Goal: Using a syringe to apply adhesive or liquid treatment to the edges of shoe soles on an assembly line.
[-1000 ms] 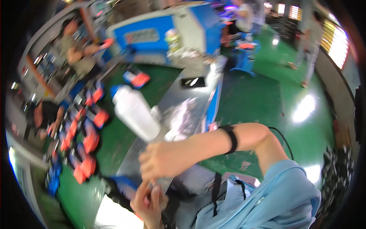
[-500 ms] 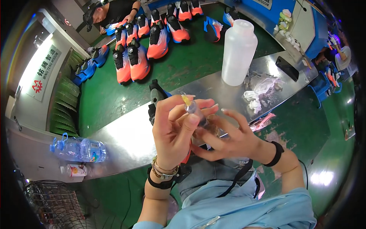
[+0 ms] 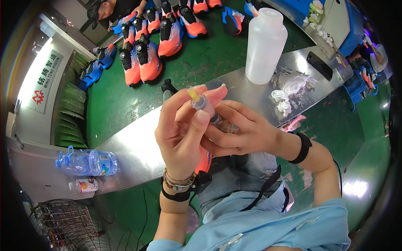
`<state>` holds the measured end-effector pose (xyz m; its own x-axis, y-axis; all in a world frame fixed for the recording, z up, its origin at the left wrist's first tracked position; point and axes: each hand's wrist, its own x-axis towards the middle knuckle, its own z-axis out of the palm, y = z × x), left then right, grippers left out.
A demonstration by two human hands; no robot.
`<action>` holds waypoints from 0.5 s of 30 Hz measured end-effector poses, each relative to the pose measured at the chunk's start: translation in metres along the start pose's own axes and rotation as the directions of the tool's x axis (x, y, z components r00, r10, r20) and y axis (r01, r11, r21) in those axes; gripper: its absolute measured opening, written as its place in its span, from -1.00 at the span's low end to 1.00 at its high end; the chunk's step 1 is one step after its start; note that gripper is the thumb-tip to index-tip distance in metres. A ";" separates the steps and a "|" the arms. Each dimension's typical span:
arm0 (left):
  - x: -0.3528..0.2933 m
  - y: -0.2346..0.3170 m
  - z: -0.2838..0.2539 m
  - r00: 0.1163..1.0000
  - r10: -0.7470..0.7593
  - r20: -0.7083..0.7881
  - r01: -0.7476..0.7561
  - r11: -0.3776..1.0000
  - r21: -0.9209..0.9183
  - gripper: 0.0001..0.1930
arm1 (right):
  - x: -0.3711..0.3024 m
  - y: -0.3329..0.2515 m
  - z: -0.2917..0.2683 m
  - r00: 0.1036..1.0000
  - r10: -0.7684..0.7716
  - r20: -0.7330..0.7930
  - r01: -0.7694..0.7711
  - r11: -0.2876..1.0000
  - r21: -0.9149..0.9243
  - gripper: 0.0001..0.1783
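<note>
The left hand (image 3: 178,131) has its thumb and fingers closed around the barrel of a clear syringe (image 3: 202,103). A yellow tip (image 3: 193,95) is fitted at the front of the barrel, directed toward the far edge of the surface (image 3: 136,140). The right hand (image 3: 247,131) has its fingers curled around the rear of the syringe; the exact contact there is partly hidden. The syringe is raised between both hands, in front of the middle of the surface. An orange-red item (image 3: 204,161) shows below the hands, mostly covered.

On the surface, a white bottle (image 3: 266,50) stands upright by the far edge, right of the hands. Crumpled clear plastic (image 3: 298,85) lies between it and the near edge. A black phone (image 3: 319,66) lies toward the right end. At the left end — clear blue-capped bottles (image 3: 90,162), with a small labelled bottle (image 3: 86,185) at the near corner.

Beyond the far edge, orange-and-blue shoes (image 3: 171,39) stand in rows on the green floor (image 3: 121,106).
</note>
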<state>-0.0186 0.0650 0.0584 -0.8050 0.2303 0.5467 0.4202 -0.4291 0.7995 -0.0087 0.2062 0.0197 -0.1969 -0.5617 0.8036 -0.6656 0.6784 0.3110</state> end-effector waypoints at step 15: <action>0.000 -0.006 -0.007 0.996 -0.071 0.061 0.066 0.996 0.067 -0.68 | -0.004 -0.003 0.001 0.999 0.022 -0.028 -0.023 1.000 -0.005 -0.75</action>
<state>-0.0238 0.0613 0.0520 -0.8057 0.3127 0.5030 0.3930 -0.3530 0.8491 -0.0063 0.2060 0.0147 -0.1917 -0.5330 0.8241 -0.6572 0.6934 0.2955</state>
